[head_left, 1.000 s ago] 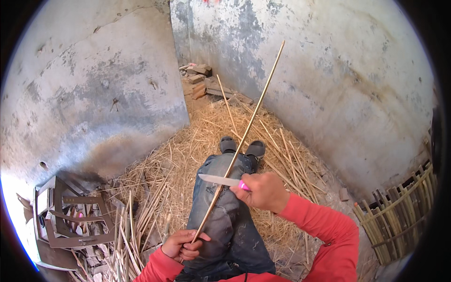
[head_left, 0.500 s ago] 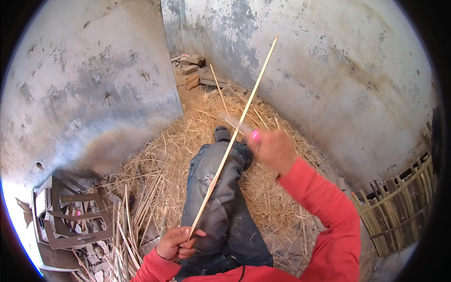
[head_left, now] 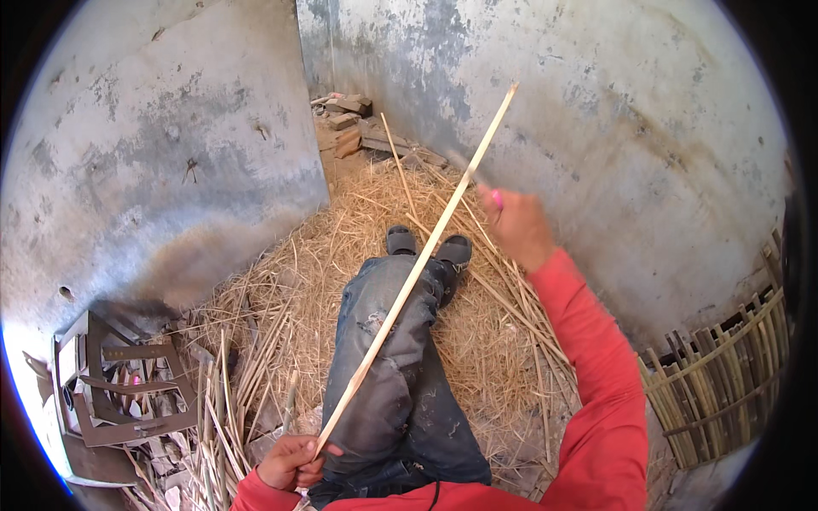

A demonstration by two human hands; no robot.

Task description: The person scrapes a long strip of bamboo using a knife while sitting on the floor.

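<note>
A long, pale bamboo strip [head_left: 407,294] slants up and away across my legs. Its near end is pinched in my left hand [head_left: 290,462], which is closed around it beside my thigh. Further up, my right hand [head_left: 520,223] is closed on a knife with a pink part at the grip. The knife's blade [head_left: 461,163] is smeared by motion and crosses or lies against the strip's upper part; exact contact is hard to tell. The strip's far tip stands free before the wall.
Straw-like shavings [head_left: 298,255] cover the ground around my sandalled feet. Loose bamboo sticks [head_left: 226,409] lie at the left, beside a dark broken frame [head_left: 136,392]. A slatted bamboo panel [head_left: 724,375] leans at the right. Bricks [head_left: 345,111] lie by the weathered walls [head_left: 579,128].
My right hand with the knife has moved up and away along the strip. The strip's lower end and my left hand have shifted slightly left and nearer to me.
</note>
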